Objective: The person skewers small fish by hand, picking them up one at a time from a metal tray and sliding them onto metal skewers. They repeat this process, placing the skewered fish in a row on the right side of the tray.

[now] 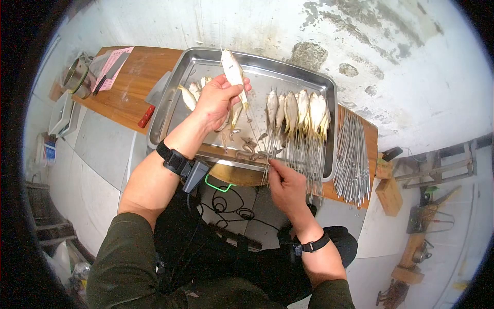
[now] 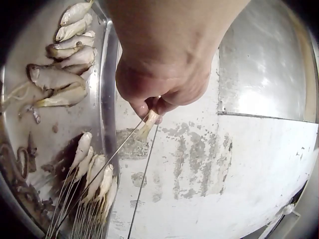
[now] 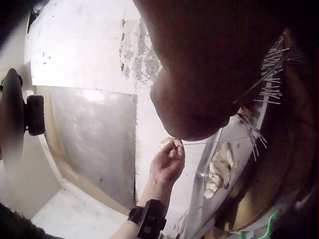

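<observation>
In the head view my left hand (image 1: 221,100) grips a small pale fish (image 1: 232,69) above the tray, its head pointing up and away. A thin metal skewer (image 1: 253,125) slants from the fish's tail end down to my right hand (image 1: 288,186), which pinches its lower end near the tray's front edge. Seen from the left wrist, the yellowish tail (image 2: 147,127) pokes out below the fingers. Two thin rods (image 2: 144,181) run downward there, one on each side of the tail. The fish's middle is hidden by the left fingers.
A steel tray (image 1: 193,53) holds a row of skewered fish (image 1: 290,110) at right, loose fish (image 1: 189,97) at left and dark scraps. More skewers (image 1: 352,159) lie on the wooden table at right. A red-handled knife (image 1: 146,116) lies left of the tray.
</observation>
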`<state>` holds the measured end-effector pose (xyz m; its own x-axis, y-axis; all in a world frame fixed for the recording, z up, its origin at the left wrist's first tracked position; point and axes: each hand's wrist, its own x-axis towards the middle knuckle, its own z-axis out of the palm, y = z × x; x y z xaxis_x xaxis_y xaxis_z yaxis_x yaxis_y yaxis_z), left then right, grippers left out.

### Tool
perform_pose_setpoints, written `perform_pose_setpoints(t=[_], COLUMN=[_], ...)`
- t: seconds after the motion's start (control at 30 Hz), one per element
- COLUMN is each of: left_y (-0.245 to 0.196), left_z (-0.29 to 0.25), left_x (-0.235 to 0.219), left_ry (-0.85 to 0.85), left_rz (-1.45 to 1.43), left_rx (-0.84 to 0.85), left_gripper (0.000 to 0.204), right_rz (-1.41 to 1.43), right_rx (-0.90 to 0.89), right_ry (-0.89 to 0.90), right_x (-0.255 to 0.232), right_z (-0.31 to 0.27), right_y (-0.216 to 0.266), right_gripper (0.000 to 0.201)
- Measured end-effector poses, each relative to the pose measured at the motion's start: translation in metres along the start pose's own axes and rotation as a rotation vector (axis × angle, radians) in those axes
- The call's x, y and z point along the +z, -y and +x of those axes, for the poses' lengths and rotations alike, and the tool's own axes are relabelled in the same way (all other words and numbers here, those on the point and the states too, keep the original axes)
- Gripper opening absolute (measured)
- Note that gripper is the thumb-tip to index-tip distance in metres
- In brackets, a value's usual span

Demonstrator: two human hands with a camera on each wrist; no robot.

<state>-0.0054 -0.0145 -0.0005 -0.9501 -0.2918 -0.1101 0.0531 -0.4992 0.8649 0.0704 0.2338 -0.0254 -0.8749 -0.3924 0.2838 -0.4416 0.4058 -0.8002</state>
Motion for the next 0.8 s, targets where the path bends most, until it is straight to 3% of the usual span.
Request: perform_pose_setpoints(t=[0.43, 0.8], left_y=[-0.002, -0.002], left_z=[-0.002, -0.002], left_x=[0.002, 0.006], left_ry=[-0.01, 0.005], left_rz=[0.024, 0.13], left_rx=[-0.008, 0.07], left_gripper=[0.024, 0.025], right_rz=[-0.008, 0.121], right_rx=[0.025, 0.283], right_ry=[0.006, 0.023], right_x=[0.001, 0.006], right_z=[0.001, -0.004], right_y=[0.002, 0.024], right_gripper=[0.021, 0.021])
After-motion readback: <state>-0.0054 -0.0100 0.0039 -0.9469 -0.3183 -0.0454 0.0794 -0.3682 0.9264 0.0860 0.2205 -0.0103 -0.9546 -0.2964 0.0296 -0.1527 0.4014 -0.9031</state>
